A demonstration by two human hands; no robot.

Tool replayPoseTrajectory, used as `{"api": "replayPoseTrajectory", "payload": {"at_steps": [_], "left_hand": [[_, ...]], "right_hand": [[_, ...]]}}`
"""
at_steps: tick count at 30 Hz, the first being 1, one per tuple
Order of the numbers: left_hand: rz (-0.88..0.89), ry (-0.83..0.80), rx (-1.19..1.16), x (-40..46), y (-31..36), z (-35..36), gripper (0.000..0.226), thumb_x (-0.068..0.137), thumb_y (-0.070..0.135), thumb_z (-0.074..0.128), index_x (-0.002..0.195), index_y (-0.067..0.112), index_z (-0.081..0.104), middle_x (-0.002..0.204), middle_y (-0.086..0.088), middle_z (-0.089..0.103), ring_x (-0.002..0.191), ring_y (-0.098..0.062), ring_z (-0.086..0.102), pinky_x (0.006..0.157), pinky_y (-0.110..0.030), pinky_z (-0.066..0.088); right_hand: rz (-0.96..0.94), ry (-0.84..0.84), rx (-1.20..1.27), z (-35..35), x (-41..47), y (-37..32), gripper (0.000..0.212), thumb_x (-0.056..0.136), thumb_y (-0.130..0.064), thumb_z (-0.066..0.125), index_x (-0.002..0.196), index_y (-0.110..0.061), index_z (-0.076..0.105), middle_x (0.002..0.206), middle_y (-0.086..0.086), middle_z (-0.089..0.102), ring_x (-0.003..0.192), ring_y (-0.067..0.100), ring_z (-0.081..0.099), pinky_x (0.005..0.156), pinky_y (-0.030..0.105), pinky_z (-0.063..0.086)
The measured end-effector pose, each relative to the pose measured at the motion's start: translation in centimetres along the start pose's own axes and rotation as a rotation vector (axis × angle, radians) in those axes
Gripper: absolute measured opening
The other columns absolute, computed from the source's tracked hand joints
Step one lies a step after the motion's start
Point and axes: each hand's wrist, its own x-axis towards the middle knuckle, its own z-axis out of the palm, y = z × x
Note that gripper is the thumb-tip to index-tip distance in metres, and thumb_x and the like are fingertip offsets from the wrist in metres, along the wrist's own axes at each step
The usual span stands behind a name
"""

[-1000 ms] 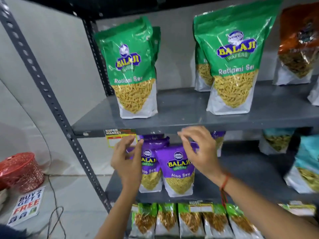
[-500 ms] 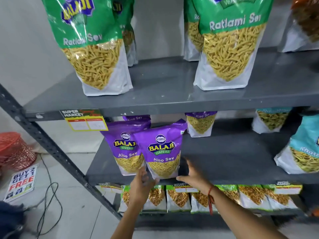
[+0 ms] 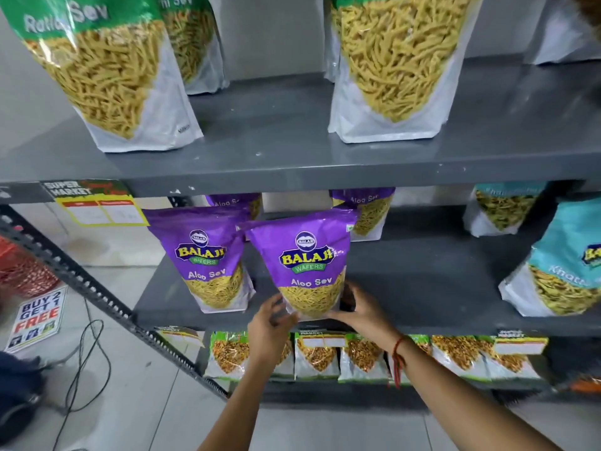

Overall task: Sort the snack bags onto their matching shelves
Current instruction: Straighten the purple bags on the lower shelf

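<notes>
Four purple Aloo Sev bags [image 3: 208, 255]; both hands [image 3: 270, 327] grip front bag [image 3: 305, 265].

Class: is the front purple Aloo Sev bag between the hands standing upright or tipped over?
Upright: the Aloo Sev bag stands base-down on the middle shelf, label facing out.

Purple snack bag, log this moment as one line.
step: placing | item: purple snack bag upright on middle shelf | left hand at bag's base | right hand at bag's base
</notes>
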Motion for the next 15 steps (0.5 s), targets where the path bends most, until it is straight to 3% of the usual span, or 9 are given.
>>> {"api": "replayPoseTrajectory", "payload": {"at_steps": [5,9,15], "left_hand": [[0.009,-0.068,-0.013,-1.0,2.5,4.5,0.045,0.073,0.026,0.082,0.115,0.028,0.065,0.102,0.004,0.076,0.079,0.003,0.071,0.076,-0.035,0.061],[0.033,-0.151,-0.011,-1.2,4.4,7.5,0.047,0.073,0.029,0.08,0.117,0.03,0.064,0.106,0.006,0.076,0.083,-0.004,0.073,0.079,-0.044,0.062],[0.071,-0.184,0.0,-1.6,5.6,9.8,0.056,0.073,0.038,0.078,0.125,0.031,0.06,0.111,0.008,0.075,0.088,-0.003,0.072,0.079,-0.043,0.062]], "right_hand": [[0.058,0.102,0.013,-4.9,-2.3,1.8,0.055,0.062,-0.026,0.086,0.104,-0.042,0.054,0.107,-0.014,0.068,0.1,0.006,0.066,0.091,0.032,0.053],[0.093,0.134,0.054,-7.8,-3.1,3.4,0.061,0.063,-0.02,0.086,0.112,-0.035,0.052,0.112,-0.007,0.068,0.1,0.01,0.067,0.091,0.034,0.053],[0.119,0.153,0.117,-9.6,-3.4,4.6,0.063,0.069,-0.011,0.082,0.115,-0.037,0.047,0.115,-0.004,0.064,0.107,0.019,0.065,0.091,0.035,0.051]]}}
